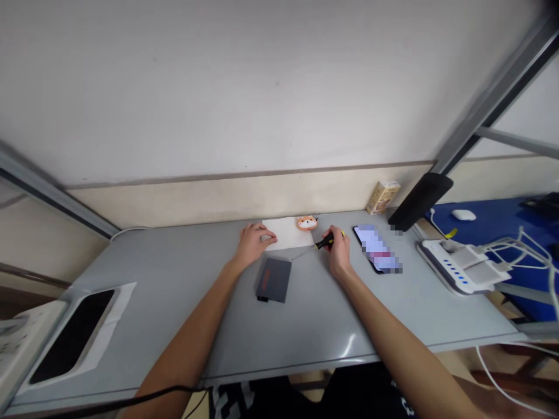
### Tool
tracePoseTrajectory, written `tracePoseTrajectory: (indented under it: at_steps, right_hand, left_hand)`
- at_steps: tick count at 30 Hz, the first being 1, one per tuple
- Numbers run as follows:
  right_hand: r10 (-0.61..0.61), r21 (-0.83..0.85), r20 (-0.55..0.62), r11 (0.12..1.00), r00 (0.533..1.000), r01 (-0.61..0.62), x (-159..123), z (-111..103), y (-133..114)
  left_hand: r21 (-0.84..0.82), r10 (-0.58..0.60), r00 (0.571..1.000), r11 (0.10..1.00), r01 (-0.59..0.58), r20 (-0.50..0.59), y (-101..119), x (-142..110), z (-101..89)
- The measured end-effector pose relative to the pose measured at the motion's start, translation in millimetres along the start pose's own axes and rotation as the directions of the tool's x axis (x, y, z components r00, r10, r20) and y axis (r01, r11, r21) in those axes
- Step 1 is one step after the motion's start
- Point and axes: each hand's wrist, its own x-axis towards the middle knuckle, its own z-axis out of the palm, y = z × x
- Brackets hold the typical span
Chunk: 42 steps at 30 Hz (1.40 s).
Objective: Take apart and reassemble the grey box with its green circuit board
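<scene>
My right hand (339,251) is wrapped round the black and yellow handle of a screwdriver (324,241). Its thin shaft slants left, with the tip by the upper right corner of a flat dark grey box (274,280). Reddish lettering runs along the box, and a small black part sticks out at its near edge. Resting over the left edge of a white sheet of paper (286,234), my left hand (255,243) has thumb and fingertips pinched together; whatever is between them is too small to make out. An orange and white animal-face case (307,223) sits at the sheet's right.
To the right lie a lit phone (376,249), a small carton (382,198), a black cylinder (420,201) and a white power strip (454,267) with chargers and cables. A dark-screened tablet (74,334) lies at far left. The wall bounds the grey desk (174,262) behind.
</scene>
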Motion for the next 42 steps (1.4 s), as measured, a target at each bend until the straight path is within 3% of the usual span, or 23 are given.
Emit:
tracePoseTrajectory:
  at_steps: [4,8,9,11,14,17,20,24,29,32,36,38,42]
  right_hand:
    - [-0.004,0.016,-0.014,1.000,1.000,0.004,1.4,-1.1,-1.3]
    - [-0.016,0.039,-0.036,0.999,0.999,0.017,2.4,-3.5,-7.1]
    - [-0.017,0.038,-0.044,0.999,0.999,0.019,2.6,-4.4,-9.0]
    - [-0.029,0.020,-0.067,0.999,0.997,0.030,2.6,-6.4,-13.1]
    - [-0.107,-0.075,-0.071,0.992,0.992,0.102,0.3,-8.1,-18.7]
    - [-0.236,-0.192,0.016,0.953,0.972,0.234,-5.6,-6.4,-20.1]
    - [-0.320,-0.270,0.139,0.898,0.937,0.347,-12.9,-2.9,-16.6]
    - [-0.369,-0.314,0.195,0.854,0.909,0.414,-17.9,-3.1,-12.8]
    - [-0.437,-0.347,0.138,0.819,0.889,0.457,-16.0,-8.2,-17.1]
    - [-0.431,-0.362,0.177,0.807,0.885,0.466,-17.5,-8.2,-19.0]
    - [-0.471,-0.384,0.189,0.773,0.862,0.506,-21.5,-8.7,-19.2]
    - [-0.507,-0.380,0.147,0.764,0.850,0.521,-21.2,-10.5,-19.5]
    - [-0.502,-0.371,0.072,0.789,0.862,0.490,-15.7,-14.5,-20.9]
  left_hand:
    - [0.033,0.016,0.999,0.999,-0.017,0.046,-1.0,2.3,0.4]
    - [-0.074,0.082,0.997,0.994,-0.081,0.015,6.1,-20.2,-16.4]
    - [-0.144,0.114,0.993,0.984,-0.108,0.038,10.1,-29.4,-22.3]
    - [-0.279,0.182,0.964,0.952,-0.124,0.194,19.0,-49.7,-32.9]
    - [-0.334,0.203,0.929,0.938,-0.093,0.310,30.3,-76.0,-40.1]
    - [-0.288,0.140,0.955,0.956,-0.062,0.260,38.6,-86.9,-34.2]
    - [-0.189,-0.011,0.981,0.981,0.049,0.195,50.0,-83.1,-21.9]
    - [-0.064,-0.215,0.963,0.972,0.227,0.162,64.4,-72.0,-12.4]
    - [-0.197,-0.167,0.952,0.955,0.221,0.256,51.7,-72.4,-21.3]
    - [-0.325,-0.090,0.982,0.935,0.141,0.168,37.1,-72.2,-27.5]
    - [-0.182,0.027,0.993,0.983,-0.005,0.116,29.9,-46.1,-27.7]
    - [-0.088,0.148,0.978,0.987,-0.137,0.145,30.0,-24.7,-24.6]
    - [0.063,0.318,0.909,0.936,-0.346,0.270,28.9,6.4,-17.7]
